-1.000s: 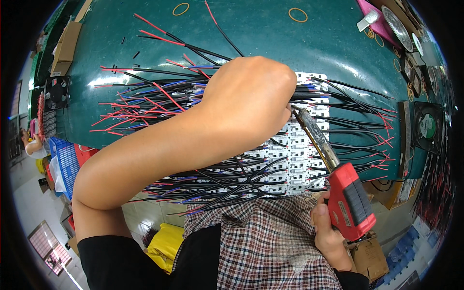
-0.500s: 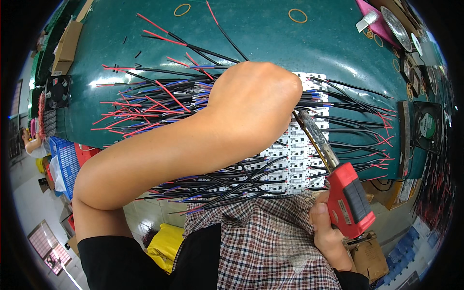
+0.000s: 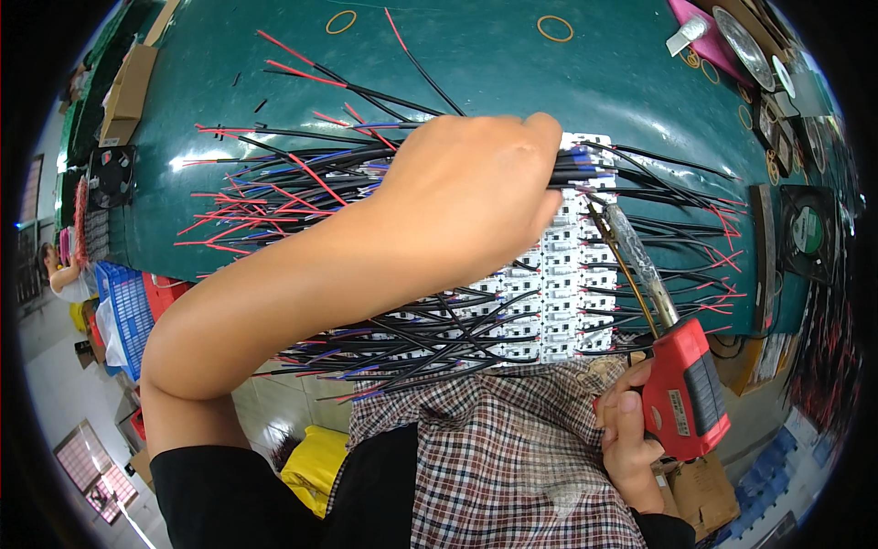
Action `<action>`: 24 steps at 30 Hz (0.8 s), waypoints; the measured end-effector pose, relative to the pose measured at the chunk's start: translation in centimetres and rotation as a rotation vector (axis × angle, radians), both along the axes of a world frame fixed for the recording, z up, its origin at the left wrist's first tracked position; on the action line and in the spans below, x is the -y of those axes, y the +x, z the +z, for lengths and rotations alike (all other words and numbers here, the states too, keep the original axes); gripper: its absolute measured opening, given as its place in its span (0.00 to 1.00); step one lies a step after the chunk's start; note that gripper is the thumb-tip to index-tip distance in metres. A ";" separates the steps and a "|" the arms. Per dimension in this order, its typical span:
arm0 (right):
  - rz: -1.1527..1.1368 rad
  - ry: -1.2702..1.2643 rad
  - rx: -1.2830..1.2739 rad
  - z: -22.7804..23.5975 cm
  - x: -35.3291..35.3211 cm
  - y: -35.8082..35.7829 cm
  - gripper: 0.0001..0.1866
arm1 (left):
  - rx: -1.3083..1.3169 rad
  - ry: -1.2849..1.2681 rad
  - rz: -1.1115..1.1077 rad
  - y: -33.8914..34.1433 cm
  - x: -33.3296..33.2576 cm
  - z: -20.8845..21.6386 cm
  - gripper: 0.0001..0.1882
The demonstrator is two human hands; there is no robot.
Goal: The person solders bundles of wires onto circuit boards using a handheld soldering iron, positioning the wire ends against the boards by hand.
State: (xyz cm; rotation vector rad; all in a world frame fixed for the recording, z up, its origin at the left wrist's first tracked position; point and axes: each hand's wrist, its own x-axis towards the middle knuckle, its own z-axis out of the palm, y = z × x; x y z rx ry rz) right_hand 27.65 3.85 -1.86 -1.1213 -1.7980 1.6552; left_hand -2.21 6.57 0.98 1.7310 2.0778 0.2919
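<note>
My left hand (image 3: pixel 462 188) reaches across the white circuit boards (image 3: pixel 560 297), its fingers closed on black wires (image 3: pixel 578 172) near the upper rows. Its palm side and part of the grip are hidden. In my right hand (image 3: pixel 631 444) is a red and black soldering gun (image 3: pixel 681 393), held by its handle. Its metal barrel (image 3: pixel 640 256) slants up and left, with the tip close to the boards just right of my left hand. Many black and blue wires with red ends (image 3: pixel 265 197) spread out left of the boards, and others (image 3: pixel 681 233) extend right.
The green tabletop (image 3: pixel 457 46) carries rubber bands (image 3: pixel 555 28) at the far side. A black fan (image 3: pixel 807 233) stands at right, another (image 3: pixel 112 177) at left. A cardboard box (image 3: pixel 128 91) and blue basket (image 3: pixel 123 306) are at left. Someone (image 3: pixel 69 274) sits far left.
The soldering gun has moved right and slightly down with my right hand. My left hand has shifted a little left, uncovering more of the black wires at its fingers.
</note>
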 end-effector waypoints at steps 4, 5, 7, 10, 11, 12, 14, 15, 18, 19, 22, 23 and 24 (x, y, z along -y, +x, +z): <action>-0.026 -0.050 -0.020 0.5 0.2 0.3 0.11 | -0.112 0.272 -0.074 -0.4 0.7 0.1 0.13; -0.023 -0.056 -0.008 0.5 0.2 0.5 0.11 | -0.148 0.406 -0.076 -0.3 0.8 0.4 0.12; -0.007 -0.048 0.005 0.5 0.3 1.0 0.12 | -0.125 0.407 -0.074 0.0 1.0 1.9 0.12; 0.035 -0.011 0.045 -0.2 0.6 2.0 0.14 | -0.039 0.371 -0.065 0.2 1.6 1.5 0.12; 0.060 0.018 0.074 -0.4 0.7 2.2 0.16 | -0.005 0.249 -0.052 0.2 1.7 0.9 0.12; 0.061 0.018 0.072 -0.3 0.7 2.3 0.16 | 0.028 0.126 -0.040 0.3 1.8 0.6 0.12; 0.070 -0.005 0.170 -0.2 0.8 2.5 0.18 | 0.064 0.054 0.017 0.4 1.5 0.4 0.11; 0.070 -0.005 0.170 -0.2 0.8 2.5 0.18 | 0.027 0.073 0.005 0.4 1.6 0.0 0.10; 0.107 0.016 0.161 -0.8 1.0 2.4 0.18 | -0.018 0.113 -0.022 0.5 1.7 -0.9 0.10; 0.127 0.024 0.182 -1.1 1.1 2.6 0.19 | -0.032 0.131 -0.034 0.6 1.6 -1.0 0.10; 0.185 0.015 0.192 -1.4 0.8 2.8 0.21 | -0.067 0.133 -0.058 0.6 1.5 -1.2 0.10; 0.226 -0.003 0.181 -1.5 0.6 2.7 0.23 | -0.067 0.130 -0.056 0.6 1.5 -1.2 0.10; 0.228 -0.006 0.181 -1.1 0.5 2.2 0.23 | -0.076 0.132 -0.056 0.7 1.5 -1.2 0.10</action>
